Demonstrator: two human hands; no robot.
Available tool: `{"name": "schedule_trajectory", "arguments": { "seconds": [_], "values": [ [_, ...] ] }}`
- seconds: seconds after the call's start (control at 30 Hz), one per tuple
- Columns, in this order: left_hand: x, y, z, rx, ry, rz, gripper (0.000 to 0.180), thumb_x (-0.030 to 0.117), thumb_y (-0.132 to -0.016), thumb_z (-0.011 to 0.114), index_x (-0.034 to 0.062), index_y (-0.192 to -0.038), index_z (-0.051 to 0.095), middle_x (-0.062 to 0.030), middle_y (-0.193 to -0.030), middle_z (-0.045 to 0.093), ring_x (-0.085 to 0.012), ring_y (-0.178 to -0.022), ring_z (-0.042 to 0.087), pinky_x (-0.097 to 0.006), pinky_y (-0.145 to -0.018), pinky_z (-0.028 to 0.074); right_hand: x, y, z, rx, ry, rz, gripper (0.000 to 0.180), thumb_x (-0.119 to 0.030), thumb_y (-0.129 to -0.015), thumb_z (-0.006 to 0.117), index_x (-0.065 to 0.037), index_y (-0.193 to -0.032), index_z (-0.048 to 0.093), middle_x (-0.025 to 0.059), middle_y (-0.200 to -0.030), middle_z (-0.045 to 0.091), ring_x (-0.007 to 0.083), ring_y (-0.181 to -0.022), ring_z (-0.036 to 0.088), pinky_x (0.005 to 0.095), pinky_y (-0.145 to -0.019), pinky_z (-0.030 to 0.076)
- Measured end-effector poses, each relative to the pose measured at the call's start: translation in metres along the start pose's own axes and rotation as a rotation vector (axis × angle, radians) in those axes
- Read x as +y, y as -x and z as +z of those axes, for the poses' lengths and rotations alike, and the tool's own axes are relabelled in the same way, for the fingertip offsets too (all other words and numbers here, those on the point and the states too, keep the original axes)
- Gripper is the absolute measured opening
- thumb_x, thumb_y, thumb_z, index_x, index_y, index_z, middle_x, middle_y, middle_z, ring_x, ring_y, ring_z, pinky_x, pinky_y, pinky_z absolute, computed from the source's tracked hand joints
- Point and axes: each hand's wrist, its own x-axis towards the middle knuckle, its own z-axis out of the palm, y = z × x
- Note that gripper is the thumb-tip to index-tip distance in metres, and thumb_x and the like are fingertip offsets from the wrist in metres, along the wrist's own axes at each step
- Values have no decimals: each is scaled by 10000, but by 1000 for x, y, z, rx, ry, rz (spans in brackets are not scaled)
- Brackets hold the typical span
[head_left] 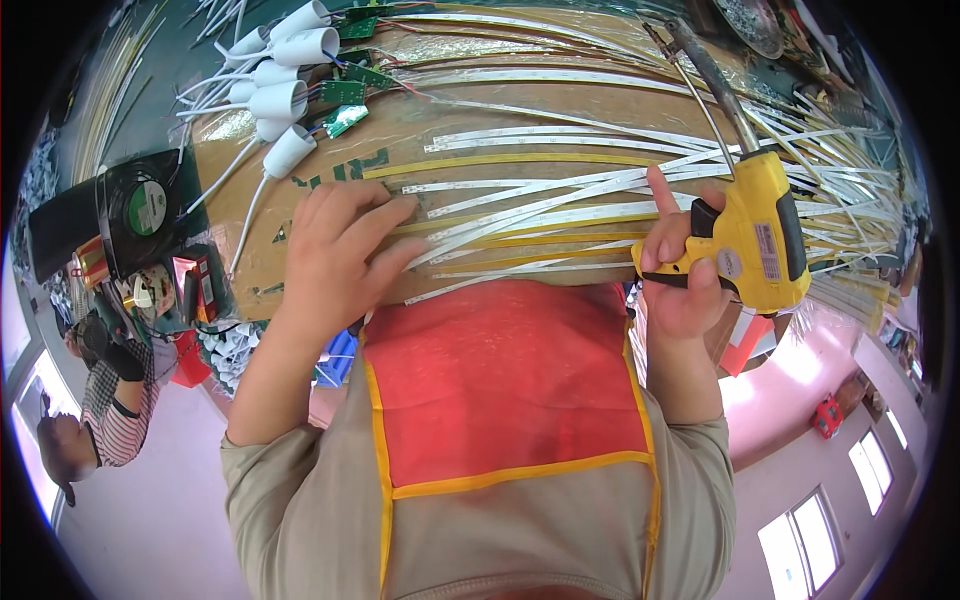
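My right hand [684, 290] grips a yellow and black soldering gun [768, 230] by its handle, index finger stretched out. The gun's long metal tip and a thin feed tube point up and away over the table. Below and left of it, many white and yellow LED strips [560, 203] lie fanned side by side. My left hand [340, 245] rests over their left ends, palm down. Its thumb and fingers are bent and apart, touching the strip ends; the fingertips partly hide what lies under them.
White cylindrical lamp housings [290, 152] with cables and green circuit boards [345, 93], wired to strips, lie at the far left. A black fan [140, 210] stands left of the cardboard [250, 190]. Strips pile up at the right. Another person [110, 410] is at the left.
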Motion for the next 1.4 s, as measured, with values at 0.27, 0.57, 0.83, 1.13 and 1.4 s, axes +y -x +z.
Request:
{"name": "schedule_trajectory", "arguments": {
  "seconds": [0.27, 0.57, 0.83, 1.13, 1.4],
  "values": [
    [2, -9, 6, 121, -71, -245, 184, 126, -792, 725, 70, -965, 693, -94, -972, 628, -309, -917, 595, -411, -810, 473, -4, 9, 13, -32, -13, 73, 670, -449, -887, 666, -34, -1350, 418, 2, -702, 512, 128, -550, 533, 587, -1058, 385],
    [-6, -29, -5, -66, -43, -221, 96, 104, -858, 652, 44, -933, 654, -113, -999, 635, -325, -992, 596, -417, -849, 475, -3, 28, 16, -104, -24, 174, 671, -446, -894, 672, -52, -1372, 414, -5, -736, 521, 122, -603, 540, 530, -960, 471],
    [-1, -33, -17, -150, 299, -536, 96, 87, -907, 598, 9, -952, 630, -109, -892, 633, -243, -834, 593, -330, -785, 467, -1, 33, 15, -172, -56, 193, 692, -429, -896, 663, -16, -1380, 393, -16, -810, 541, 113, -658, 545, 518, -949, 477],
    [-6, -43, -11, -171, 63, -373, 153, 170, -870, 645, 41, -948, 664, -127, -912, 638, -335, -899, 610, -415, -785, 491, -1, 31, 19, -196, -42, 196, 657, -457, -905, 664, -94, -1393, 418, -7, -733, 509, 119, -605, 539, 516, -978, 453],
    [-6, -34, 2, 58, -6, -190, 177, 172, -829, 712, 63, -967, 692, -92, -1019, 657, -307, -985, 616, -397, -852, 489, 1, 34, 15, -232, -44, 260, 703, -461, -891, 688, -103, -1422, 398, 2, -763, 520, 130, -631, 536, 468, -891, 486]
  ]
}}
